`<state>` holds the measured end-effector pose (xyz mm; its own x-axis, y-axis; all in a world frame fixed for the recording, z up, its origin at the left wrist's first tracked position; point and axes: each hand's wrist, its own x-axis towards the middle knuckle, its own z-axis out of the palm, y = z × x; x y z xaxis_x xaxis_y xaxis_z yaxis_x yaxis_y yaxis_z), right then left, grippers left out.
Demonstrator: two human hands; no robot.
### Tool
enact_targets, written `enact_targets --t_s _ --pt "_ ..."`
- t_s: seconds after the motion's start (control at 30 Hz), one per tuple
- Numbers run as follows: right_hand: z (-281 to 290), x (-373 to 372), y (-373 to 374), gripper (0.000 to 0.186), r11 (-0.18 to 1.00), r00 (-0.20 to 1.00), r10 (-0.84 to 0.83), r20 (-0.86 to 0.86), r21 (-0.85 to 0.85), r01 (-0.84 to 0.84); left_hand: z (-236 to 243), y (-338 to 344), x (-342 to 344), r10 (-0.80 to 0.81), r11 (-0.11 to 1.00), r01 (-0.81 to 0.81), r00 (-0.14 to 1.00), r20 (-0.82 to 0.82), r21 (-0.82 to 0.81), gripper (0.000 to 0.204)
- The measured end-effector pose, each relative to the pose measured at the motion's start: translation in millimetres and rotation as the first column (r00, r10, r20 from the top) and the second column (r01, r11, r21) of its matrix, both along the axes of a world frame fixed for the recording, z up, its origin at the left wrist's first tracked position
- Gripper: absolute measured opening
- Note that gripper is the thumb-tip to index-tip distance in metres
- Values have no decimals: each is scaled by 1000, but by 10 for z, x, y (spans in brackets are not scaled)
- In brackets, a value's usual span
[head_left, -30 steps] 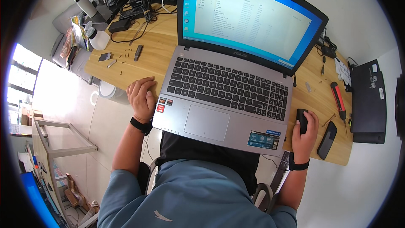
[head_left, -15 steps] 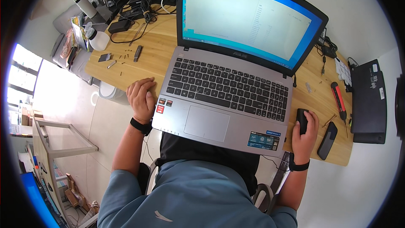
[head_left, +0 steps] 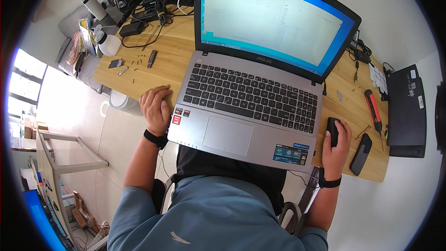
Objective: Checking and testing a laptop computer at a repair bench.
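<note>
Open grey laptop, black keyboard, lit screen, slightly askew, black mouse just beside its right edge

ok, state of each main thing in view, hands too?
Laptop: open
Screen: on, windows showing
Right hand: gripping mouse
Mouse: partly covered
Left hand: resting beside laptop, nothing visibly held
Screwdriver: lying on desk
Screws: loose, scattered
Monitor, lower left: lit blue

One open grey laptop, two bare hands
One black rounded mouse at its four o'clock, one red-and-black screwdriver at three.
</note>
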<state>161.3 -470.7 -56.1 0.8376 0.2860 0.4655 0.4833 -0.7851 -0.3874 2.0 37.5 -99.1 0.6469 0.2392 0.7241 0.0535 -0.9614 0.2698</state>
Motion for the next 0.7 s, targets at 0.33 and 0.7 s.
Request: enact_targets --t_s 0.33,0.7 --pt "1 3 -12 38 1000 1000 7 -9 -15 -7 -8 5 0 -1 1000 1 1000 1 1 31" --pt "15 1 12 41 1000 1000 8 -4 -2 -8 -5 15 -4 -4 1000 4 1000 -3 3 30"
